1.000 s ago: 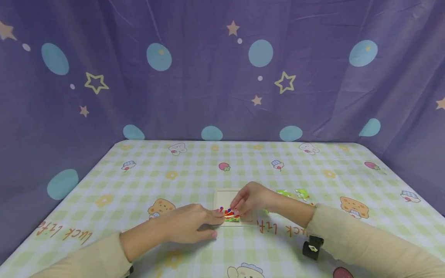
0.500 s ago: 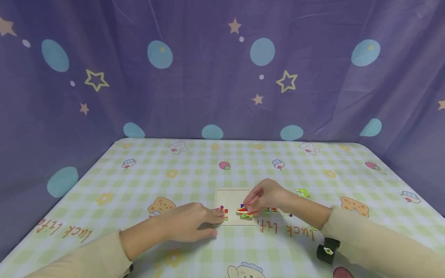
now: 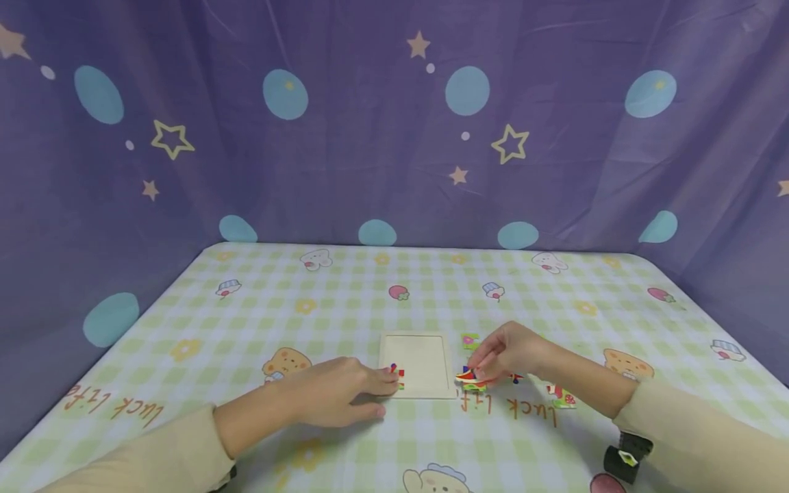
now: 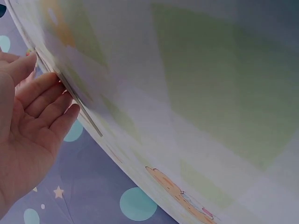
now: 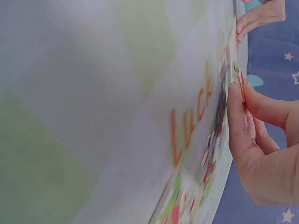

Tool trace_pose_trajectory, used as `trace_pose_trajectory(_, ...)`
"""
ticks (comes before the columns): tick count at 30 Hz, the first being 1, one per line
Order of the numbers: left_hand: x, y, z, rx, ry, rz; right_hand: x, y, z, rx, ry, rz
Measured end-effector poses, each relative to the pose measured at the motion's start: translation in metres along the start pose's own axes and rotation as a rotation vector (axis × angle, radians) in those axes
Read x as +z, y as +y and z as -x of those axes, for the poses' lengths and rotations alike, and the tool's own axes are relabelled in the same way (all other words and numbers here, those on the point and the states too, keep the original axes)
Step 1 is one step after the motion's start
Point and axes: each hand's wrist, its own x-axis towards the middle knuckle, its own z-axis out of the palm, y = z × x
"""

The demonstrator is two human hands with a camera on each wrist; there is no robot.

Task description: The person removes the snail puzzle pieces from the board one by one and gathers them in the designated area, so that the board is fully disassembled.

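A shallow pale wooden puzzle tray (image 3: 419, 350) lies in the middle of the table. My left hand (image 3: 335, 396) rests at its left side with fingers extended, their tips on a red, blue and green puzzle piece (image 3: 401, 378) in the near left corner. The fingers partly cover that piece. Just past the tray's right edge, my right hand (image 3: 513, 355) pinches another puzzle piece (image 3: 471, 376), printed red, yellow, blue and green, between thumb and fingers. In the right wrist view this piece (image 5: 238, 79) is held raised above the cloth.
Loose puzzle pieces lie right of the tray, among them a green and pink one (image 3: 470, 341) and a red and green one (image 3: 562, 396). My right arm covers part of that area. A checked cloth (image 3: 246, 342) covers the table; a purple curtain (image 3: 370, 171) hangs behind.
My right hand has lifted the pinched piece off the tray and carried it right, past the tray's edge. The left hand has stayed in place on the corner piece.
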Motion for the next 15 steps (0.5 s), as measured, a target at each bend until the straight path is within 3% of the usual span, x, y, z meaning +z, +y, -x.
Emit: trace_pose_trajectory(15,-0.001,0.001,0.000,-0.005,0.005,0.004,-0.025,0.026,0.028,0.021,-0.019,0.047)
